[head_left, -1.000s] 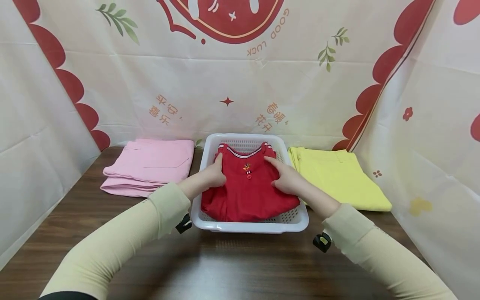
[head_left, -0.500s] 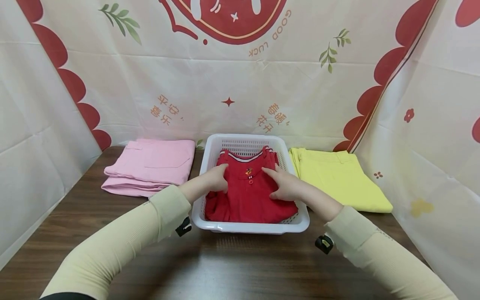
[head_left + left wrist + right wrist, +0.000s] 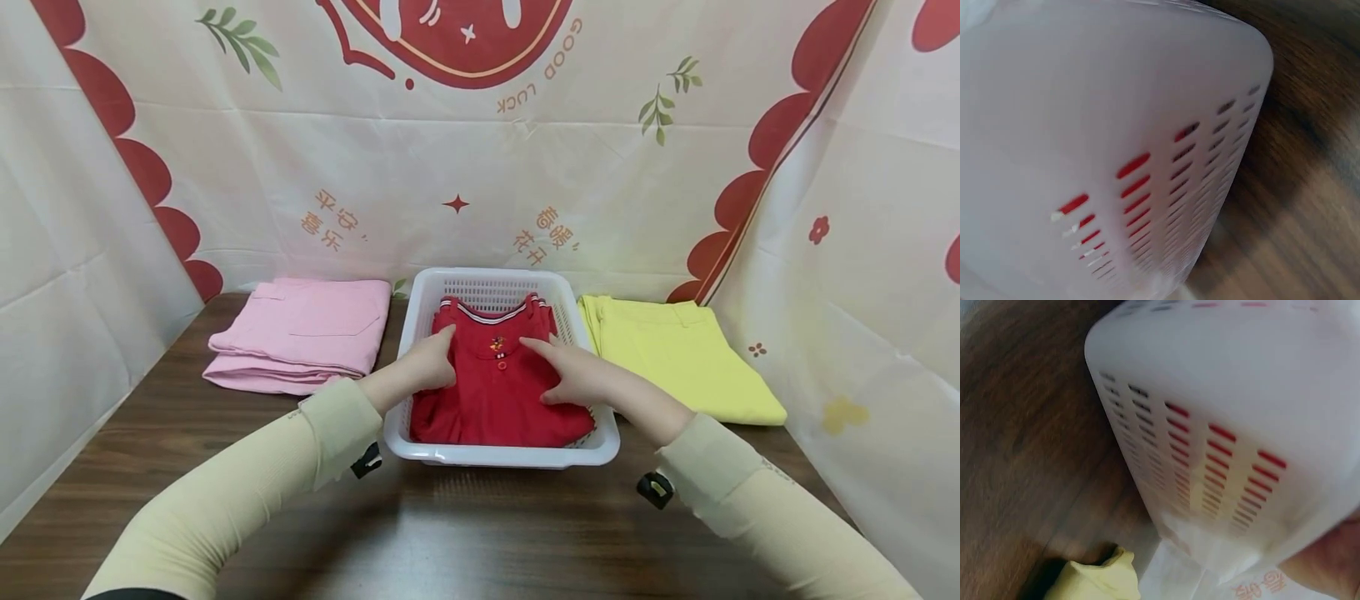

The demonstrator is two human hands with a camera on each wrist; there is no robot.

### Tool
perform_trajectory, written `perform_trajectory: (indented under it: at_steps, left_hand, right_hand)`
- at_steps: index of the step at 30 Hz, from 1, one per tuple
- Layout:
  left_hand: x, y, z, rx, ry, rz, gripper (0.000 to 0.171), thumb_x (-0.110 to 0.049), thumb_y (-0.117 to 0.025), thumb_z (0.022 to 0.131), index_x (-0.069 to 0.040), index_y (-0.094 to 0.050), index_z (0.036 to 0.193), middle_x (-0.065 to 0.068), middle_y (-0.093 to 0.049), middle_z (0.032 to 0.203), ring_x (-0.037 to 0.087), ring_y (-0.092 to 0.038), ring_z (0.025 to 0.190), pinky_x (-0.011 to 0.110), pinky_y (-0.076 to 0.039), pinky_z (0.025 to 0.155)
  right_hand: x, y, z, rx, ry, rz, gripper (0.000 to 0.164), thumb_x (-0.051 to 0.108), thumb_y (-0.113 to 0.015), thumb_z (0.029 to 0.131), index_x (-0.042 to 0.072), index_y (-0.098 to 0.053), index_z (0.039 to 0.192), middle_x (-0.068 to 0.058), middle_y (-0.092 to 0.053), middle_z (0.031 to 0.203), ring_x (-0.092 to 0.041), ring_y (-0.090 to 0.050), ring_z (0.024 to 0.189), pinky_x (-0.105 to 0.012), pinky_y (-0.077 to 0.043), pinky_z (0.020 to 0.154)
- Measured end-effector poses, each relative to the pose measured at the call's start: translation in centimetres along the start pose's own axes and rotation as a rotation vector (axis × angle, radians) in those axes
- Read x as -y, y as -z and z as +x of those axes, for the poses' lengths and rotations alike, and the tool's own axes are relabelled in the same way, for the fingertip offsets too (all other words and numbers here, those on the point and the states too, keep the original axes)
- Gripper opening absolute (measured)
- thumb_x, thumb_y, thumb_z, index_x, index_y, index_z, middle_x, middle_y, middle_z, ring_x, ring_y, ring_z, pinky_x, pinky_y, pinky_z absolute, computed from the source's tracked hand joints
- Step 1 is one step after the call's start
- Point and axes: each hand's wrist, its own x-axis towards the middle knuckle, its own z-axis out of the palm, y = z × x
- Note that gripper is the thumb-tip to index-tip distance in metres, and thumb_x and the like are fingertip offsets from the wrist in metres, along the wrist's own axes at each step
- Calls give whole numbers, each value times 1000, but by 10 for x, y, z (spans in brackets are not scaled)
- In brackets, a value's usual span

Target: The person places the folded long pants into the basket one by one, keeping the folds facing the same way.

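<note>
Red garment [image 3: 495, 412] lies folded inside the white basket [image 3: 502, 456]; its placing looks nearly done, with both hands not yet clear. The right hand [image 3: 576, 375] rests on it, fingers spread and loose; whether the left hand [image 3: 429, 362] grips it I cannot tell. Pink cloth [image 3: 315, 321] left of the basket and yellow cloth [image 3: 667, 358] right of it lie folded outside.

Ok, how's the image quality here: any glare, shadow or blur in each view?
Head view: mostly sharp, with pale glare on the dark table in front of the basket; left wrist: soft, the basket's slotted wall smearing toward the bottom, a dark shadow on the table beside it; right wrist: dim, with the yellow garment and the right hand blurred.
</note>
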Motion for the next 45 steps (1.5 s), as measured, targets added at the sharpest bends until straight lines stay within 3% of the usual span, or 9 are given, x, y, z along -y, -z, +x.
perform_trajectory:
  at_steps: [3, 6, 10, 12, 14, 17, 25, 35, 45]
  left_hand:
    - [-4, -1, -3, 69, 13, 76, 93, -8, -75, 72, 5, -23, 148, 23, -50, 132, 33, -50, 109, 36, -49, 81]
    - [-11, 2, -6, 138, 13, 185, 92, -20, -79, 74, 5, -28, 146, 24, -46, 134, 36, -41, 122, 43, -45, 93]
    - [-18, 9, -8, 219, -30, 382, 86, -29, -81, 74, 1, -39, 142, 21, -46, 135, 35, -39, 125, 44, -38, 101]
    - [-19, 10, -8, 272, -42, 475, 85, -34, -81, 74, -2, -42, 142, 18, -44, 139, 35, -36, 130, 43, -33, 105]
    - [-16, 10, -8, 321, -47, 544, 85, -36, -81, 73, -6, -43, 143, 15, -41, 144, 33, -31, 134, 43, -29, 108]
    - [-11, 8, -9, 364, -53, 628, 86, -40, -79, 75, -9, -41, 145, 13, -35, 149, 32, -26, 138, 45, -25, 110]
    - [-6, -4, -8, 381, -86, 878, 85, -48, -74, 76, -13, -42, 145, 10, -37, 149, 28, -36, 132, 38, -31, 102]
    - [-8, -4, -10, 382, -85, 1016, 71, -55, -69, 78, -19, -54, 137, 5, -48, 140, 23, -42, 118, 35, -33, 92]
    - [-10, -4, -12, 400, -40, 1011, 75, -54, -67, 79, -21, -47, 143, 4, -43, 145, 23, -36, 123, 35, -29, 94]
  right_hand:
    - [-1, 4, -3, 5, 25, -2, 89, 16, -83, 73, 9, -35, 148, -18, -40, 141, -34, -37, 128, -45, -49, 89]
    - [1, 9, -5, -8, 25, -83, 91, 18, -85, 71, 8, -36, 147, -19, -41, 140, -36, -37, 127, -47, -46, 93]
    - [2, 17, -7, -15, -13, -215, 98, 25, -88, 65, 8, -37, 147, -23, -33, 147, -41, -27, 134, -59, -22, 106]
    - [2, 19, -8, 15, -36, -264, 101, 30, -89, 63, 9, -38, 147, -24, -29, 150, -44, -19, 137, -64, -8, 107]
    - [2, 19, -8, 59, -54, -298, 101, 36, -88, 62, 8, -39, 146, -23, -29, 150, -45, -15, 138, -65, -2, 106]
    - [0, 18, -8, 110, -60, -382, 99, 45, -85, 64, 6, -42, 144, -24, -31, 148, -46, -12, 138, -65, 1, 106]
    - [1, 15, -4, 194, -83, -529, 94, 52, -81, 65, 5, -48, 140, -23, -37, 145, -45, -11, 139, -65, -1, 107]
    - [8, 7, 5, 235, -119, -620, 94, 55, -79, 65, 7, -49, 140, -21, -39, 145, -42, -10, 140, -65, -1, 107]
    - [7, 8, 6, 236, -127, -636, 93, 51, -81, 64, 11, -48, 142, -19, -38, 146, -42, -10, 140, -65, -5, 106]
